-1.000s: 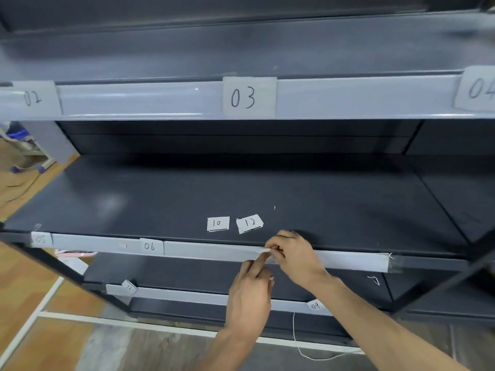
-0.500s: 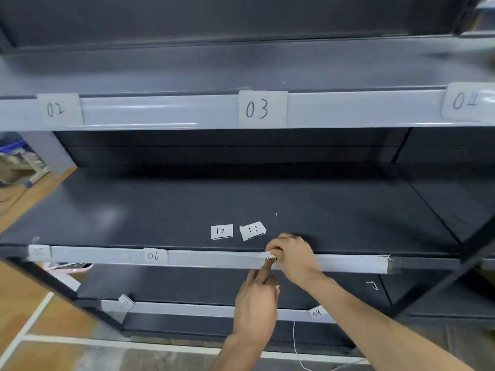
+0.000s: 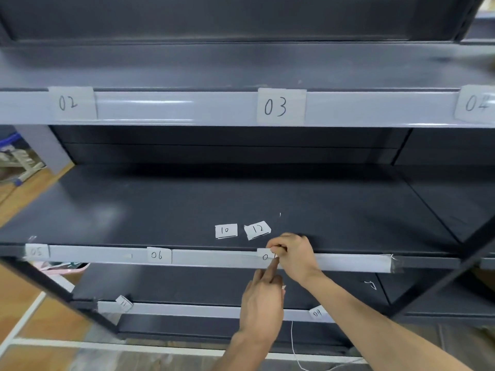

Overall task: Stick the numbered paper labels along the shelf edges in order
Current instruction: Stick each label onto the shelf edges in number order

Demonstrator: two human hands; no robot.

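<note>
A white paper label (image 3: 264,255) starting with "0" sits on the grey middle shelf edge (image 3: 214,259); its right part is hidden by fingers. My right hand (image 3: 294,257) pinches the label's right side against the edge. My left hand (image 3: 263,303) reaches up from below, index finger pressing the label's lower right corner. Labels 05 (image 3: 36,251) and 06 (image 3: 158,255) are stuck further left on the same edge. Loose labels 10 (image 3: 225,231) and 12 (image 3: 257,229) lie on the shelf board just behind.
The upper shelf edge (image 3: 174,108) carries labels 02 (image 3: 70,103), 03 (image 3: 280,106) and 04 (image 3: 475,104). The lower edge has label 11 (image 3: 123,303), tilted, and 09 (image 3: 317,313). A dark diagonal brace (image 3: 439,279) crosses at right. Wooden floor shows at left.
The label now lies flat on the edge with its "0" showing; before it was held edge-on between the fingers. My left index finger moved up onto it. The camera shifted slightly.
</note>
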